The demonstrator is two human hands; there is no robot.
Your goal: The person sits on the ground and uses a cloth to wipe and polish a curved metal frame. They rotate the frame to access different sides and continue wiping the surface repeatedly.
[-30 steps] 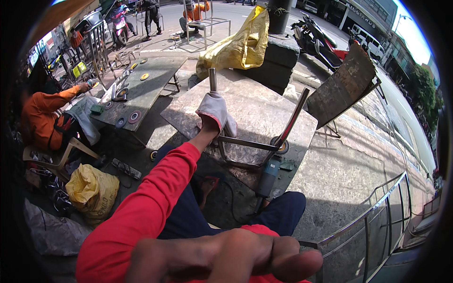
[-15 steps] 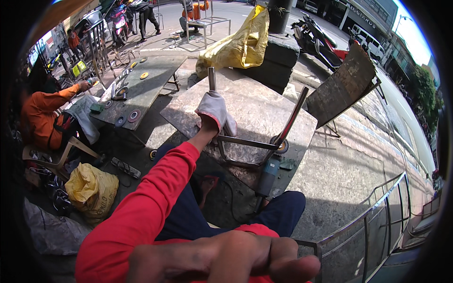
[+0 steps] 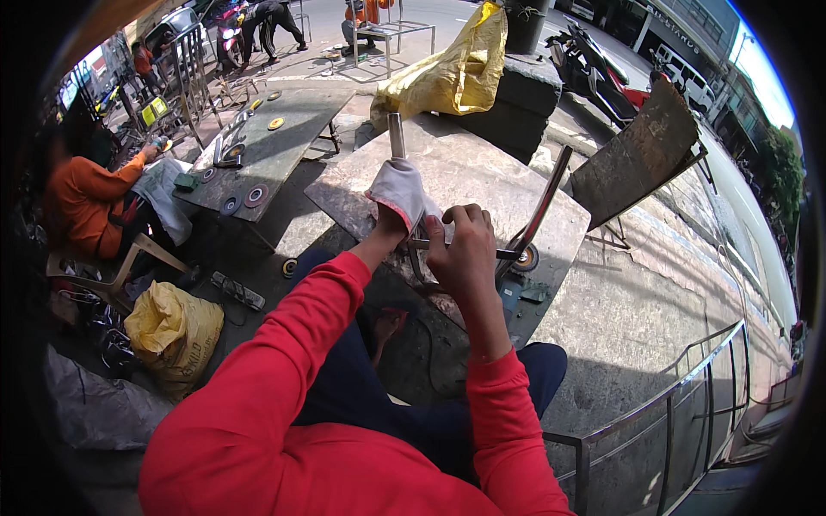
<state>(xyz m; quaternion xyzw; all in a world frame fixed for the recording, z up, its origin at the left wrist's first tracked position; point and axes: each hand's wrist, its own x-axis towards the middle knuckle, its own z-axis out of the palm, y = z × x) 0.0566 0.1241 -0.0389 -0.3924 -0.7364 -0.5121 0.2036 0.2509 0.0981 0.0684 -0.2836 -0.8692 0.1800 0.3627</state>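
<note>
My left hand (image 3: 402, 196) wears a white glove with a pink cuff and grips a shiny steel tube (image 3: 396, 136) that lies on a worn grey worktable (image 3: 482, 176). My bare right hand (image 3: 465, 249) is closed on a cross bar of the same welded steel frame (image 3: 538, 215), just right of the gloved hand. A second tube of the frame slants up to the right. Both sleeves are red. An angle grinder (image 3: 523, 258) lies on the table under the frame, near my right hand.
A person in orange (image 3: 82, 202) sits at the left by a low table (image 3: 275, 142) with several grinding discs. Yellow sacks lie at the left (image 3: 172, 331) and behind the worktable (image 3: 452, 73). A rusty metal sheet (image 3: 637, 155) leans at the right. A steel railing (image 3: 662, 421) stands at lower right.
My right hand has gone from close under the camera out to the frame and closed on its cross bar. The left hand stays on the tube.
</note>
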